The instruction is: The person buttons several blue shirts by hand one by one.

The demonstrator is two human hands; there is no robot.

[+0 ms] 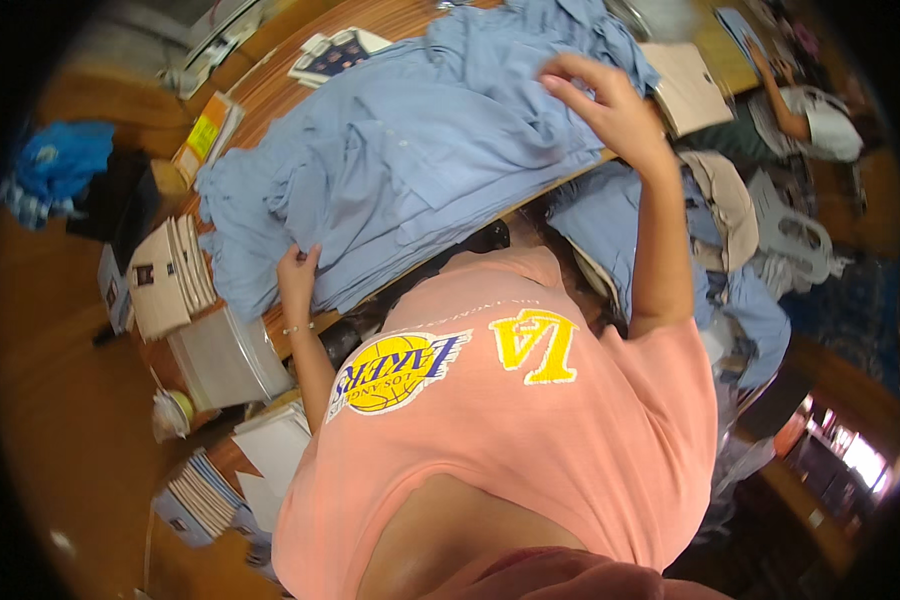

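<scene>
A pile of light blue button-up shirts [400,150] lies spread over the wooden table in front of me, with a row of small buttons on the top one. At the pile's near left edge, my left hand [298,275] is closed, with thumb and fingertips pinching the shirt cloth. My right hand [602,98] is over the right part of the pile, its fingers bent but apart and holding nothing. Whether its fingertips touch the cloth is hard to tell.
Folded beige garments [165,280] are stacked at the left, beside a clear plastic box [225,355]. More blue shirts [610,220] hang over something at my right, near a grey plastic chair [795,235]. Another person [815,120] works at the far right.
</scene>
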